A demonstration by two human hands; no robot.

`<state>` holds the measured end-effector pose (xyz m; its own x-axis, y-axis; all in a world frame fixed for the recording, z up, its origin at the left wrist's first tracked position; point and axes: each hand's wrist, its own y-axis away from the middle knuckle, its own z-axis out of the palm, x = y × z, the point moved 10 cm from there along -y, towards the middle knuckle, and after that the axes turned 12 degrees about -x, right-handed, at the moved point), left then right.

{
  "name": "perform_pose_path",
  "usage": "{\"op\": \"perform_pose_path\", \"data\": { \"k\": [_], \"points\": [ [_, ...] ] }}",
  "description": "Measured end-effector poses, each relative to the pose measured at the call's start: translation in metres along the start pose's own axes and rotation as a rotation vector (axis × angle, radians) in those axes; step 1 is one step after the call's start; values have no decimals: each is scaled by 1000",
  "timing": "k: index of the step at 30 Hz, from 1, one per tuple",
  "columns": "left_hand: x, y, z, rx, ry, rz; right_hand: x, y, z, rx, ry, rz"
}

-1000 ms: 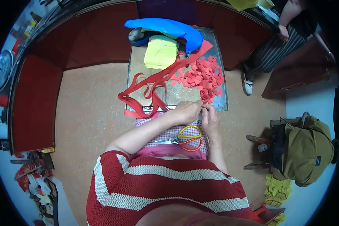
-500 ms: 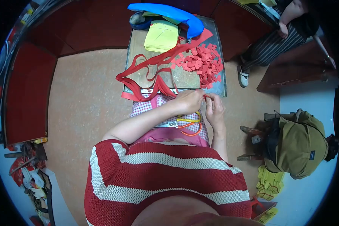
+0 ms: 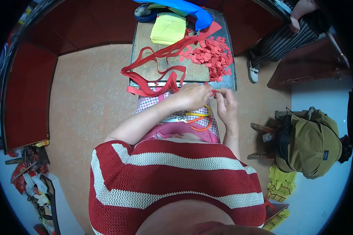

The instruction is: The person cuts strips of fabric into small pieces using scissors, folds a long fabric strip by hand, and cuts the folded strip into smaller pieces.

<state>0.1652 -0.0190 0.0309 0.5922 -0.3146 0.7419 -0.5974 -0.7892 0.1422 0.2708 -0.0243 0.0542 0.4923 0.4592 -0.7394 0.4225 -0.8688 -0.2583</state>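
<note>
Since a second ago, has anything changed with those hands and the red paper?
Hardly. Both hands, left and right, still pinch the small red piece between them at the table edge. The scissors stay on the lap; the pile of red squares is unchanged.

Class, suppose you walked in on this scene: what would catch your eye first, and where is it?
First, the heap of small red paper squares on the far right of the little table, with long red strips looping over its near left edge. Just below, the left hand and right hand pinch a red piece between them. Orange-handled scissors lie in the lap.
</note>
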Motion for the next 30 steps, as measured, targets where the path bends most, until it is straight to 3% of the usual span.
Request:
{"op": "perform_pose_path", "data": {
  "k": [21,26,30],
  "points": [
    [-7,5,-1,-3,57,-15,1,-3,6,-40,-16,30],
    [-10,6,0,48,97,22,2,-11,12,-132,-137,32],
    [-7,13,-15,109,139,18,35,-1,22,-71,-316,112]
  ]
}}
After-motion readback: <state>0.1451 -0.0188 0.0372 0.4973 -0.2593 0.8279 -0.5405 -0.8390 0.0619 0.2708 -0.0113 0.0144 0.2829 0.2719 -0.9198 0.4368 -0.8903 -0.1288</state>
